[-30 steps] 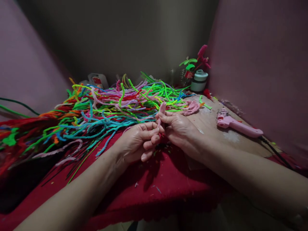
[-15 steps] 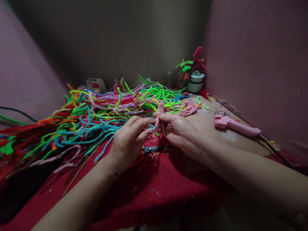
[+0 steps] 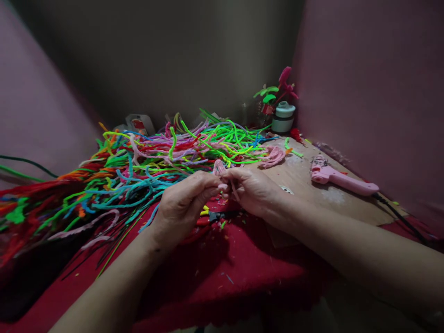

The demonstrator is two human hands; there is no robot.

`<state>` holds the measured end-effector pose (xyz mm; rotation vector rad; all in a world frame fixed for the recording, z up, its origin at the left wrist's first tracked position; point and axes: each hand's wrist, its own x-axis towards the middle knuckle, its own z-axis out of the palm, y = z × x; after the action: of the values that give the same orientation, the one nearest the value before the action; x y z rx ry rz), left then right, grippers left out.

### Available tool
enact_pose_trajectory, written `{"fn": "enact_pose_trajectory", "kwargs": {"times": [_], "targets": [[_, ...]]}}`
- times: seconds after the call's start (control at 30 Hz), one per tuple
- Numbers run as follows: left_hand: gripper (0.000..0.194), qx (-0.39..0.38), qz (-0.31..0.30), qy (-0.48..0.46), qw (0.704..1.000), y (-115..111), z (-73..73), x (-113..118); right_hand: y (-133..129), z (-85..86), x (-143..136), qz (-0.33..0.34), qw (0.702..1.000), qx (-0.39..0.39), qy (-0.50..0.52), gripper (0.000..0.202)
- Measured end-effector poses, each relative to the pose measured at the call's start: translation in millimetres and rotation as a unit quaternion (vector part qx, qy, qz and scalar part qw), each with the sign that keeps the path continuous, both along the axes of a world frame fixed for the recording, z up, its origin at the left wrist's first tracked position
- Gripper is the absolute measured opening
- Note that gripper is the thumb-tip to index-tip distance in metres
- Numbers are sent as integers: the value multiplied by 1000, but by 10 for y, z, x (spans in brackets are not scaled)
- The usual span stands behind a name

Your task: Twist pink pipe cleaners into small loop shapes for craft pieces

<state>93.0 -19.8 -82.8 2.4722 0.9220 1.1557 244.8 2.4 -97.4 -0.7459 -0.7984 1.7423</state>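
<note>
Both hands meet at the middle of the view, over the red cloth. A pink pipe cleaner [image 3: 218, 166], bent into a narrow loop, rises between the fingertips. My left hand [image 3: 183, 196] is closed, pinching its lower part with thumb and forefinger. My right hand [image 3: 251, 187] is also closed on it, and a thin pink end hangs below those fingers. The fingers hide part of the piece. Just beneath the hands lie pliers [image 3: 217, 216] with red and yellow on the handles, partly covered by my left hand.
A large heap of colourful pipe cleaners [image 3: 145, 178] spreads across the left and back. A bundle of pink pipe cleaners [image 3: 274, 157] lies on the board [image 3: 342, 196]. At right rests a pink glue gun [image 3: 343, 179] with a black cord. A jar [image 3: 282, 120] stands behind.
My left hand has moved in closer to my right. The pink pipe cleaner sits lower and leans differently, its top now a loop. More of the pliers' handles shows.
</note>
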Motion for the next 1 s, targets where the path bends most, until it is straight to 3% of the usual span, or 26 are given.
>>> {"fn": "enact_pose_trajectory", "kwargs": {"times": [0.23, 0.5, 0.77, 1.0], "targets": [[11, 1, 47, -34, 998, -33, 88, -3, 14, -29, 27, 9, 996, 78, -47, 12], [7, 58, 86, 17, 994, -12, 106, -34, -12, 10, 36, 20, 993, 98, -68, 9], [11, 123, 68, 131, 981, 41, 119, -68, -3, -23, 30, 33, 993, 79, -76, 10], [17, 232, 100, 224, 941, 88, 7, -66, -29, -32, 29, 6, 991, 53, -124, 6]]}}
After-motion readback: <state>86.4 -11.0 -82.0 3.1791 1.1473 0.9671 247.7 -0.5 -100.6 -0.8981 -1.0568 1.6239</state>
